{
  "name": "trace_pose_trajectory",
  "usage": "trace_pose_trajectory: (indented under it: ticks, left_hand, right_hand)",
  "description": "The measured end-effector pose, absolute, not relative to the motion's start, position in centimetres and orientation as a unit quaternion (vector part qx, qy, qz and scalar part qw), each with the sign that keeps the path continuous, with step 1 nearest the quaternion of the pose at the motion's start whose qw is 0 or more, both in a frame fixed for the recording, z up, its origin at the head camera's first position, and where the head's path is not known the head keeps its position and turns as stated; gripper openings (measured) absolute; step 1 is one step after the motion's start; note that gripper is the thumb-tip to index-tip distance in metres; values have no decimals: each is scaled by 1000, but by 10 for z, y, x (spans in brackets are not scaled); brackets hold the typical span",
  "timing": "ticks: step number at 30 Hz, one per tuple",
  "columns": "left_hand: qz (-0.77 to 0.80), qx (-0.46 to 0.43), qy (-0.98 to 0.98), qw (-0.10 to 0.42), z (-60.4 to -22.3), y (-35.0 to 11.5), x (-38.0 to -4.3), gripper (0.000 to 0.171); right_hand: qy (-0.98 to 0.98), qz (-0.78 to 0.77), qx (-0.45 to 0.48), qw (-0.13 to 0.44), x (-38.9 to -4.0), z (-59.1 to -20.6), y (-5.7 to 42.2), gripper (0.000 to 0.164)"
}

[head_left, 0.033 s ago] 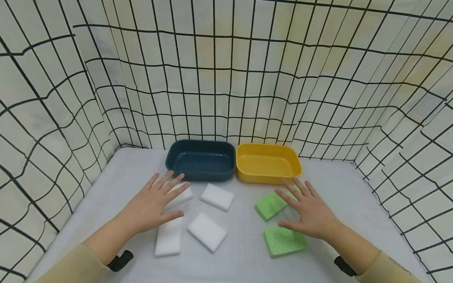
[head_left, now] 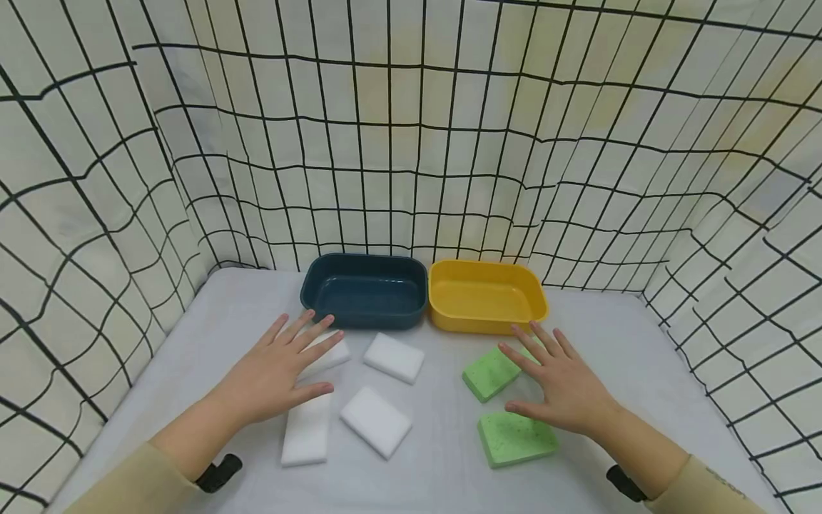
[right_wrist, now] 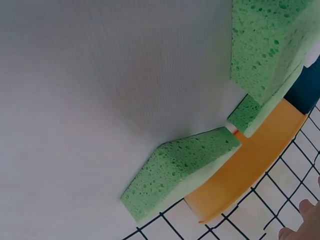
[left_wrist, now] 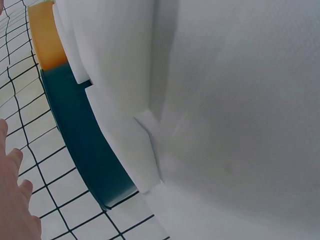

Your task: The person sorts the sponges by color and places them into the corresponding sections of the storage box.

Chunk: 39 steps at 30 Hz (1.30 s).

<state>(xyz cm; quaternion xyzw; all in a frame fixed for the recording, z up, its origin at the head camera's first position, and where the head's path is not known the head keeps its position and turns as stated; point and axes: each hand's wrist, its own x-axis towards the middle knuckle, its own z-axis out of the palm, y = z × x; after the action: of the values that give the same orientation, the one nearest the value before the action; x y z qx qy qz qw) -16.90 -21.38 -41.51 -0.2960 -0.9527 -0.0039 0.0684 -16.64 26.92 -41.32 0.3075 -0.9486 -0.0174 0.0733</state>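
My left hand (head_left: pixel 272 375), fingers spread and straight, hovers over the left side of the table. Below it lie white sponge blocks: a long one (head_left: pixel 305 434) and another (head_left: pixel 330 357), both partly hidden by the hand. Beside them are two more white blocks (head_left: pixel 394 358) (head_left: pixel 376 422). On the right, my right hand (head_left: pixel 565 385) is likewise spread, holding nothing, above green porous sponges. One green sponge (head_left: pixel 516 439) lies nearest the front and a second (head_left: pixel 491 373) behind it. A third green sponge (right_wrist: pixel 180 170) shows in the right wrist view, mostly covered by the hand in the head view.
A dark blue tray (head_left: pixel 364 319) and a yellow tray (head_left: pixel 488 325) stand side by side at the back of the white-covered table (head_left: pixel 437 485). Black wire grid (head_left: pixel 404 171) with white cloth behind it encloses the back and both sides.
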Motion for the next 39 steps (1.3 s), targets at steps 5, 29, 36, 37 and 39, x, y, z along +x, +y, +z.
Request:
trace_pose_trajectory:
  ticks: [5, 29, 36, 37, 39]
  left_hand:
    - [-12, -283, -957, 55, -414, -216, -169, 82]
    - [-5, -283, -957, 58, -410, -217, -171, 81]
    - [-13, -286, -956, 71, -411, -218, -173, 80]
    - [-13, -285, -956, 74, -411, -218, -173, 80]
    - [-15, -282, -956, 78, -412, -218, -173, 80]
  right_hand:
    - [-948, -20, 309, 74, -166, -415, 268, 89]
    - [-946, -14, 307, 102, -165, -416, 274, 89]
    - [-946, -4, 310, 94, -162, -416, 275, 92]
    - [-946, -4, 311, 94, -162, -416, 275, 92]
    - [-945, -3, 314, 95, -161, -417, 276, 92]
